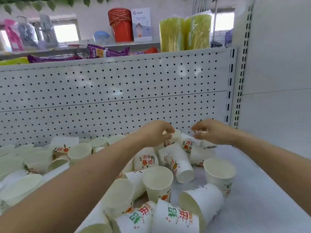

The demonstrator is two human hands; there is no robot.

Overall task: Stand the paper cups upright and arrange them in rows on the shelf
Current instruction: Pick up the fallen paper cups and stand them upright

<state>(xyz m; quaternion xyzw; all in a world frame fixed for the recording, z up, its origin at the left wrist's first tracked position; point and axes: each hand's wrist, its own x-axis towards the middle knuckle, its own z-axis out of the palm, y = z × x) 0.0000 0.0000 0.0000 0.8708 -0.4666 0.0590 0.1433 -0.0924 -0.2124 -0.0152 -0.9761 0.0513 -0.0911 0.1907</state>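
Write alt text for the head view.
Two hands reach over a jumble of printed paper cups on a white shelf: the left hand pinches one tipped cup, the right hand curls beside it. Many cups lie on their sides; a pegboard backs the shelf.

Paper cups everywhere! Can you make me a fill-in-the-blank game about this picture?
1. The back panel behind the paper cups is dotted with little ____.
2. The left hand pinches a tipped cup by its ____.
3. The cup nearest the right edge stands with its open mouth facing ____.
Missing words: holes; bottom; up.
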